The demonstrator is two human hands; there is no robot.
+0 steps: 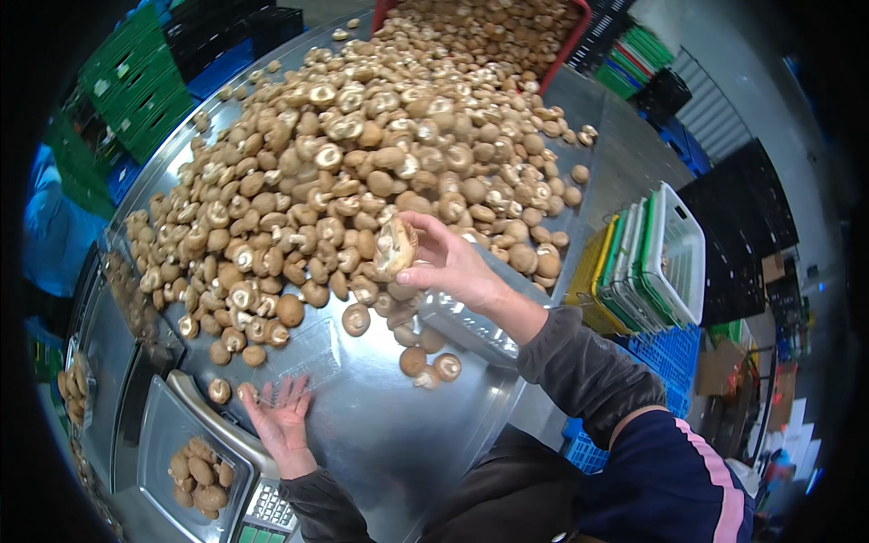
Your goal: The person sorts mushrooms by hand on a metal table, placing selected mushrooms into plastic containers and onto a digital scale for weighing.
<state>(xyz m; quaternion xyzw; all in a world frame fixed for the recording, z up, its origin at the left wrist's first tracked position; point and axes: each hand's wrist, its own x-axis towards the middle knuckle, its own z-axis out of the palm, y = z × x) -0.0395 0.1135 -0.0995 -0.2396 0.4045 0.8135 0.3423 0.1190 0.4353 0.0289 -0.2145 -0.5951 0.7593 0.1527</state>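
My right hand holds a large brown-capped mushroom between thumb and fingers, its pale gills and stem side turned to the left. Below that wrist is a stack of clear plastic trays on the steel table. My left hand is palm up with its fingers spread, beside a bench scale. Clear plastic shows just beyond its fingertips; whether they touch it I cannot tell. On the scale's platform a clear tray contains several mushrooms.
A large heap of mushrooms covers the far table, spilling from a red crate. Nested baskets stand at right on blue plastic crates. Green crates are stacked at left, near a person in blue. Filled trays lie left.
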